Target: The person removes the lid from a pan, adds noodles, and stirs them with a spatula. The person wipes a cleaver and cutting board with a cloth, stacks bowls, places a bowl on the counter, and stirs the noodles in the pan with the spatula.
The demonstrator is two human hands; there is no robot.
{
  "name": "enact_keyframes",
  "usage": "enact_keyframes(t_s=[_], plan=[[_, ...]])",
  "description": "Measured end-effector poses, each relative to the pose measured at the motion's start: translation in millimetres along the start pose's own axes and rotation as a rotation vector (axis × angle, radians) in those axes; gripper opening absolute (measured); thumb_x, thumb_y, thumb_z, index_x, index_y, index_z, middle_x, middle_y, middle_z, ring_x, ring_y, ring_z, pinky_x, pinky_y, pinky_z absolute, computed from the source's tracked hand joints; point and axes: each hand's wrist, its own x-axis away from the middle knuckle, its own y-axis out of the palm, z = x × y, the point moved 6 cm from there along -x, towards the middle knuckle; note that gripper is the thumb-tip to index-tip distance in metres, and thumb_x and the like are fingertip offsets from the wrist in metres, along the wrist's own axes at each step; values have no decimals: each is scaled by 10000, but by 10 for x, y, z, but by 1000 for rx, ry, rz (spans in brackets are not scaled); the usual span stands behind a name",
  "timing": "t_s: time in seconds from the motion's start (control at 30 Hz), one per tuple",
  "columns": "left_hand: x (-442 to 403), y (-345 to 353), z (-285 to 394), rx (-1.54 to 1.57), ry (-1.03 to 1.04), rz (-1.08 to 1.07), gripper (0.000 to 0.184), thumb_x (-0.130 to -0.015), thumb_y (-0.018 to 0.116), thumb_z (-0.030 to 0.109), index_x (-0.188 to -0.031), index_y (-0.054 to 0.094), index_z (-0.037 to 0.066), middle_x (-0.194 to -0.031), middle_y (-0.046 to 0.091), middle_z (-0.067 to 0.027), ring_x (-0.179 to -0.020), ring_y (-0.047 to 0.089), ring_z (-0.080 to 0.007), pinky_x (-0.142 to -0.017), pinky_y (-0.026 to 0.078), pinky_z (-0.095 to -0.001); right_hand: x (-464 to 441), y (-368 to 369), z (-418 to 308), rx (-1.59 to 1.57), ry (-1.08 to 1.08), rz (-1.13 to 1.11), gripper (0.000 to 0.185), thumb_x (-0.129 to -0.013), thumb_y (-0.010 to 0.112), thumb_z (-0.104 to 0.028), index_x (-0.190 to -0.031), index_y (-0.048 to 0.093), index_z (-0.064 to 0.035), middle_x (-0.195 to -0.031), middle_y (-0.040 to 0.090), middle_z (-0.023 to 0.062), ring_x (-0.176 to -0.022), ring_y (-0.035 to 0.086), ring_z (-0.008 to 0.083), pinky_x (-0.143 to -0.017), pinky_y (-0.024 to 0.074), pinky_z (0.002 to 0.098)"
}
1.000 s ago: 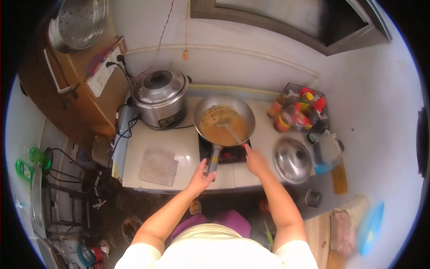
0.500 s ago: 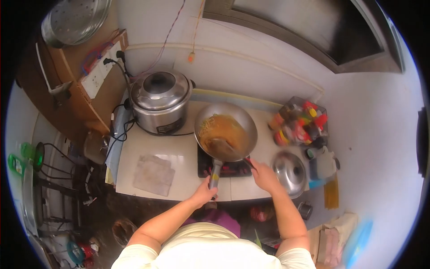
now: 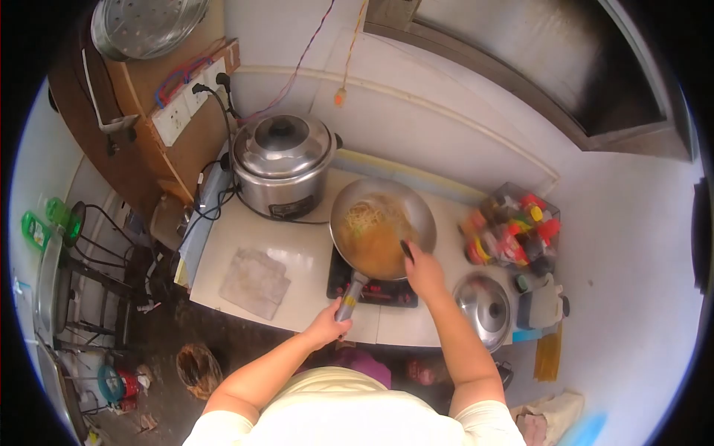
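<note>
My left hand [image 3: 326, 328] is closed around the grey handle of a metal wok [image 3: 421, 210], below the wok's front rim. The wok sits over a black induction cooker [image 3: 343, 286]. Orange-brown liquid and pale, thin shreds [image 3: 363, 217] lie in the wok; I cannot tell what the shreds are. Above the wok's right front side, my right hand [image 3: 426, 273] grips a spatula by its black handle [image 3: 407, 251]. The spatula's blade is hard to make out against the food.
A steel electric cooker [image 3: 281, 167] stands behind left, a folded grey cloth [image 3: 255, 283] in front of it. To the right are a domed lid [image 3: 483, 305], a basket of seasoning bottles [image 3: 513, 234] and a white jug [image 3: 541, 302]. A wall socket strip [image 3: 186, 108] hangs left.
My right hand has moved up and toward the wok, with the spatula handle now steeper. The spatula blade, visible earlier near the front, is now hard to see. The camera view has shifted slightly.
</note>
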Motion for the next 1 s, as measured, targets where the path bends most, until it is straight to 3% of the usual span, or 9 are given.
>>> enact_keyframes(t_s=[0.33,0.67,0.83,1.0], plan=[[34,-41,77,-20,4,24,623,-812,589,21,-1359,293,-8,-777,511,-51,-574,520,-123,-464,448,-273,597,-424,64,152,-180,-125,391,-810,606,-233,-1194,527,-219,-774,579,127,-705,605,308,-591,488,417],[54,-31,134,-27,29,11,587,-815,586,19,-1337,318,-12,-763,498,-49,-568,517,-120,-458,441,-274,944,-1168,275,323,-140,-103,338,-809,604,-246,-1145,572,-256,-748,568,124,-663,608,314,-564,482,419],[80,-44,155,-50,3,21,676,-810,594,28,-1384,240,-25,-774,510,-59,-576,518,-125,-466,446,-273,806,-870,524,321,-47,-72,353,-817,596,-272,-1163,562,-214,-775,588,144,-695,618,319,-584,485,436],[92,-65,211,-107,19,21,731,-806,602,34,-1400,182,-39,-776,528,-75,-577,519,-131,-476,450,-272,353,-256,661,90,42,27,379,-830,576,-262,-1200,530,-195,-813,614,159,-734,613,344,-632,484,455]])
